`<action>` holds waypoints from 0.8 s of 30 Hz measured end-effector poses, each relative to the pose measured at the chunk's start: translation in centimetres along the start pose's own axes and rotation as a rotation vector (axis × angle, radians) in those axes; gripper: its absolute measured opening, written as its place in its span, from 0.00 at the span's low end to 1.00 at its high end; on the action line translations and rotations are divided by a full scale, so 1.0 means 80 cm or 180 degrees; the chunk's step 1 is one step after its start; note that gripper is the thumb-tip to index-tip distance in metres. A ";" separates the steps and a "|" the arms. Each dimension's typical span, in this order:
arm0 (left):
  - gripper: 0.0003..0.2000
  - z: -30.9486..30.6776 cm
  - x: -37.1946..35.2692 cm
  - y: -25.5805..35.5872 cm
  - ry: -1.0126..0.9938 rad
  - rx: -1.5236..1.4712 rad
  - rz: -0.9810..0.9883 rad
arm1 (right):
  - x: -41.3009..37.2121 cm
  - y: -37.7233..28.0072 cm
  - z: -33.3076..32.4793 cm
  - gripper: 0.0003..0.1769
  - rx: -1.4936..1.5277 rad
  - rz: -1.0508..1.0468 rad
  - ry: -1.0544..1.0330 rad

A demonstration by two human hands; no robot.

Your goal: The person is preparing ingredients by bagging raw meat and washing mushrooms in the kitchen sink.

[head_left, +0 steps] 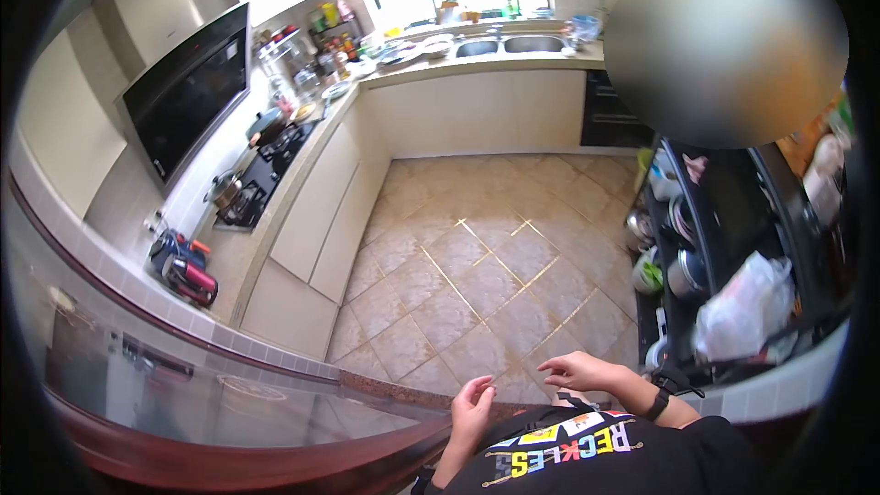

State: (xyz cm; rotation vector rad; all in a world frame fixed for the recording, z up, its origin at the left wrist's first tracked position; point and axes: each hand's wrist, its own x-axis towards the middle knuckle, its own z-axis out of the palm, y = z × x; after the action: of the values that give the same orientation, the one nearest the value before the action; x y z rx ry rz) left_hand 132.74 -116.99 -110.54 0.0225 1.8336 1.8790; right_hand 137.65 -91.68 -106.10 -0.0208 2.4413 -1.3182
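Observation:
My left hand is raised in front of my chest, fingers loosely curled and apart, holding nothing. Just to its right, my right hand is held out flat with the fingers spread, also empty. A black watch sits on that wrist. Both hands hover over my black T-shirt with coloured lettering, above the tiled floor. Neither hand touches anything.
An L-shaped counter runs along the left and back walls, with a black hob and pots, a range hood and a double sink under the window. A black rack with pots and a white plastic bag stands at right. A glass-panelled wooden edge curves at lower left.

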 end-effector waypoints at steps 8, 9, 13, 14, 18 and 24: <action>0.10 0.133 0.246 0.041 0.1106 0.0786 0.0574 | 0.200 0.063 -0.245 0.19 -0.0604 -0.1102 -0.0452; 0.10 0.162 0.283 0.060 0.1191 0.0757 0.0573 | 0.215 0.078 -0.281 0.19 -0.0687 -0.1134 -0.0522; 0.11 0.226 0.395 0.128 0.0860 0.0782 0.0801 | 0.259 0.119 -0.382 0.19 -0.0529 -0.0830 -0.0711; 0.11 0.236 0.419 0.142 0.0724 0.0792 0.0827 | 0.273 0.130 -0.402 0.19 -0.0389 -0.0716 -0.0735; 0.10 0.249 0.532 0.195 0.0936 0.1322 0.0922 | 0.370 0.169 -0.463 0.18 -0.0232 -0.0731 -0.0527; 0.10 0.193 0.725 0.214 0.1009 0.1276 0.0661 | 0.555 0.178 -0.545 0.18 -0.0197 -0.0735 -0.1037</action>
State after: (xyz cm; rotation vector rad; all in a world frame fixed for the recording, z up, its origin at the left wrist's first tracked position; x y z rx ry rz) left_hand 81.96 -80.74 -112.45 0.0585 2.4886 1.6867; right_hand 84.43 -56.70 -109.66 -0.5067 2.2466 -1.2181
